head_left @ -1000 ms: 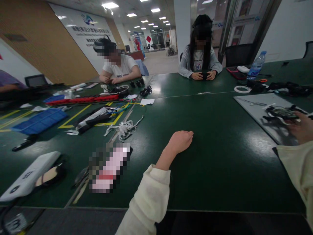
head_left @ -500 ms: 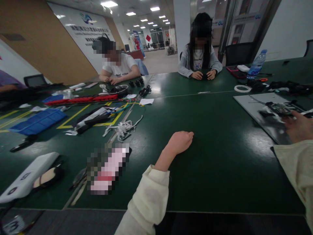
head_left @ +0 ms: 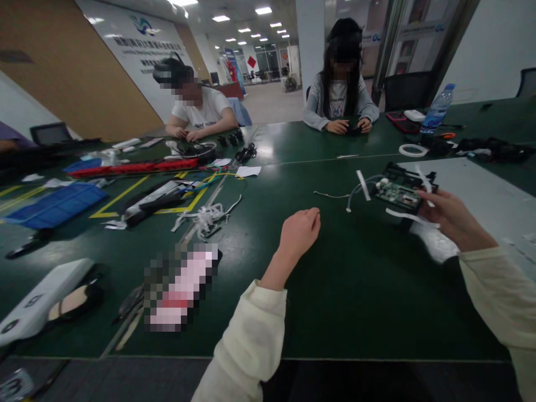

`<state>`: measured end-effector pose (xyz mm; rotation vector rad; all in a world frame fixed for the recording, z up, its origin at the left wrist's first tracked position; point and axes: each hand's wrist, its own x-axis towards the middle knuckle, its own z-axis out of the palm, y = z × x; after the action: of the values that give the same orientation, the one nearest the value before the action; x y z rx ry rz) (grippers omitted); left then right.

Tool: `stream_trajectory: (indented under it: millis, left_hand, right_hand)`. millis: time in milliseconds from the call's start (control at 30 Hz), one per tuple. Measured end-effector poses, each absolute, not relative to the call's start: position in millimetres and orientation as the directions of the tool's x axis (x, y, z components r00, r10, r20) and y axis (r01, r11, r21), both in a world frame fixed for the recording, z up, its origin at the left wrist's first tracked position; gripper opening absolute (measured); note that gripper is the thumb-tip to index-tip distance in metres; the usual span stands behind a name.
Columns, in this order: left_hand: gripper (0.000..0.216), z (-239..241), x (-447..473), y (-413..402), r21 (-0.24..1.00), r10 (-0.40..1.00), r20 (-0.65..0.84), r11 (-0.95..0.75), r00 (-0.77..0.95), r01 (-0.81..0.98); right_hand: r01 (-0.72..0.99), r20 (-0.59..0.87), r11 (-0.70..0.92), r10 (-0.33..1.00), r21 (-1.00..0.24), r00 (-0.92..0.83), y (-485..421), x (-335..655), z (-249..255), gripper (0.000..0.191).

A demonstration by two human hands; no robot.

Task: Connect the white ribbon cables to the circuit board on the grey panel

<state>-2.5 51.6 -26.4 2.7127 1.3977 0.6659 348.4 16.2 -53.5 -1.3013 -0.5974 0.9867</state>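
My right hand [head_left: 460, 218] grips a circuit board [head_left: 400, 192] by its right edge, holding it above the table. The green board sits in a black frame, and thin wires with small connectors trail from its left side. White tape strips [head_left: 363, 185] stick out around it. Under the board and my fingers hangs a crumpled clear plastic piece [head_left: 438, 239]. My left hand [head_left: 298, 231] is closed, with curled fingers, low over the green tabletop to the left of the board. Nothing shows sticking out of it, though its palm side is hidden.
A grey mat [head_left: 494, 201] lies at right, near a tape roll [head_left: 414, 150] and a water bottle [head_left: 438, 111]. To the left are shredded white strips [head_left: 207, 219], a blurred pink object [head_left: 184, 293], a white device [head_left: 46, 298] and a blue tray [head_left: 54, 204]. Two people sit opposite.
My right hand has brought the circuit board leftward off the grey mat, wires and tape trailing. My left hand has shifted slightly left in view and stays closed.
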Motion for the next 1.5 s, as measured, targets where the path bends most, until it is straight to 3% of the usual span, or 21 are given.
stream_trajectory:
  millis: [100,200,300,367,467,600,1333,1500]
  left_hand:
    - [0.023,-24,-5,56,0.422,0.797,0.518,-0.554,0.311,0.717]
    - [0.022,-28,-6,65,0.655,0.833,0.532,-0.519,0.153,0.550]
    - [0.025,-32,-7,73,0.902,0.935,0.340,-0.355,0.102,0.246]
    - [0.030,-33,-8,75,0.990,0.972,0.122,-0.134,0.199,0.044]
    - [0.033,-31,-10,72,0.984,0.917,-0.131,0.166,0.376,-0.063]
    - [0.028,-32,-12,70,0.969,0.877,-0.227,0.247,0.425,0.007]
    - [0.036,-35,-5,70,0.993,0.937,0.082,-0.108,0.339,0.057]
    - [0.039,-34,-4,70,0.994,0.931,0.063,-0.091,0.360,0.062]
  right_hand:
    - [-0.321,-0.194,-0.099,0.940,-0.942,0.282,9,308,-50,0.023]
    - [-0.350,-0.207,-0.150,0.969,-0.925,0.133,2,282,-47,0.026]
    - [-0.354,-0.221,-0.192,0.974,-0.915,0.043,-1,268,-48,0.027]
    - [-0.355,-0.219,-0.201,0.976,-0.913,0.012,-2,265,-50,0.028]
    - [-0.360,-0.213,-0.202,0.977,-0.911,-0.009,-2,263,-53,0.029]
    - [-0.336,-0.213,-0.209,0.977,-0.919,-0.024,-1,264,-57,0.030]
    - [-0.328,-0.231,-0.234,0.972,-0.915,-0.051,-1,261,-62,0.029]
    - [-0.325,-0.234,-0.233,0.972,-0.917,-0.036,0,262,-63,0.029]
